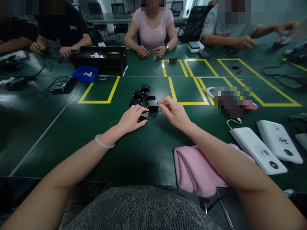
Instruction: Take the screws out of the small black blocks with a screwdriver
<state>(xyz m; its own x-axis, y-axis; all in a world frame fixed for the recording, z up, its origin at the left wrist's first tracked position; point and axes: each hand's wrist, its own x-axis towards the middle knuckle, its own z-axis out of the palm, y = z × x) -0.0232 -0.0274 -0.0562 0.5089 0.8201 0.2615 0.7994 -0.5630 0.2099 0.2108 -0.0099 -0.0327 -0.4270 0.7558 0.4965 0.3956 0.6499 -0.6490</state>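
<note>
My left hand [133,117] rests on the green table with its fingers closed around a small black box-shaped part [143,117]. My right hand [174,112] pinches a thin, slender tool [155,113], whose tip reaches the right side of that part; its exact kind is too fine to make out. Just beyond my fingers, several similar black boxes stand in two rows, among them a near right one [153,104] and a far one [145,87]. A tiny screw-like piece [139,138] lies on the table nearer to me.
A pink cloth [192,169] lies under my right forearm. White power banks [259,150] sit at the right, beside a partly blurred pink item [250,105]. Yellow tape outlines [94,102] mark the table. Across it, several people work near a black bin [103,65] and blue tray [85,74].
</note>
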